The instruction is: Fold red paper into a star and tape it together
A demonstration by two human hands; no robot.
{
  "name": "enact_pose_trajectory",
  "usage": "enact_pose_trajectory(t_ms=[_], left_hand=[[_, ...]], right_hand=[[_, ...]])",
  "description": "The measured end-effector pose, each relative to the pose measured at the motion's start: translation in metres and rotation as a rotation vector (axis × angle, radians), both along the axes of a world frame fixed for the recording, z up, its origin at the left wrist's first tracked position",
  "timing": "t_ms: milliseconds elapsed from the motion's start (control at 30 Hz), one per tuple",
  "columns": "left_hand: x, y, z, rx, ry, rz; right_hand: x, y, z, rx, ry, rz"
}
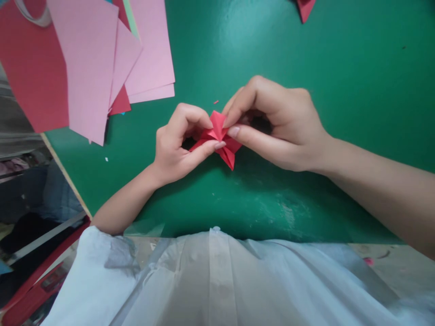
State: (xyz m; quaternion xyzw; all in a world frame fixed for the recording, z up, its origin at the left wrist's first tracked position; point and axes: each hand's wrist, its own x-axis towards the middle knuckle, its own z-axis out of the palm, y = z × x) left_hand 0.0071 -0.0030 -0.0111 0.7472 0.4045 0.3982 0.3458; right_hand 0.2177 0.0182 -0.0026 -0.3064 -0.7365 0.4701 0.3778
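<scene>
Across most of the view, a green table top [367,90], shiny, with pale scuffs near the front edge. Below, at the front edge, a pale blue shirt [220,285] with a button placket down the middle. To the left of the table, a dim, blurred space with pale pink items [15,166] in it; cannot tell what holds them.

In from the right, a bare forearm and the right hand [288,122], grasping the right side of a folded red paper [218,124] between thumb and index finger, other fingers curled behind. In from the left, the smaller-looking left hand [180,140], pinching the same paper from its left side, thumb in front.

At the upper left, a broad red sheet [34,77], partly under a large pink sheet [84,59]. Just to the right, overlapping pink sheets [149,50]. At the lower left, a red curved object [30,294], too blurred to name.

In the middle of the view, above the table between both hands, the folded paper itself: several pointed flaps, one up, one down toward the shirt. Cannot tell whether touching the table or lifted.

On the red sheet, a white loop [42,20]. At the top edge, cut off, a red paper piece [306,9]. Just beyond the folded paper, a tiny red scrap [216,102]. Near the left table edge, a white speck [106,159].
</scene>
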Motion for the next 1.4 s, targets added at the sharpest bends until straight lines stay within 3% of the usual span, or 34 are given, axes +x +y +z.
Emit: enact_pose_trajectory(t_ms=[233, 467, 700, 967, 1133, 1400], left_hand=[[0.0, 0.0, 0.001, -0.03, -0.073, -0.031], [-0.004, 0.005, 0.001, 0.03, 0.022, -0.102], [-0.004, 0.003, 0.003, -0.066, 0.071, -0.083], [-0.005, 0.003, 0.005, -0.128, 0.034, -0.08], [-0.006, 0.0, 0.01, -0.21, 0.067, -0.05], [-0.003, 0.0, 0.008, -0.203, 0.069, -0.081]], right_hand=[[0.001, -0.002, -0.001, 0.122, -0.151, -0.014], [0.0, -0.003, -0.001, 0.2, -0.208, -0.018], [-0.002, -0.007, -0.001, 0.258, -0.28, -0.107], [0.002, -0.008, -0.008, 0.497, -0.187, -0.217], [-0.002, -0.008, -0.004, 0.413, -0.381, -0.26], [-0.003, -0.005, 0.002, 0.212, -0.281, -0.238]])
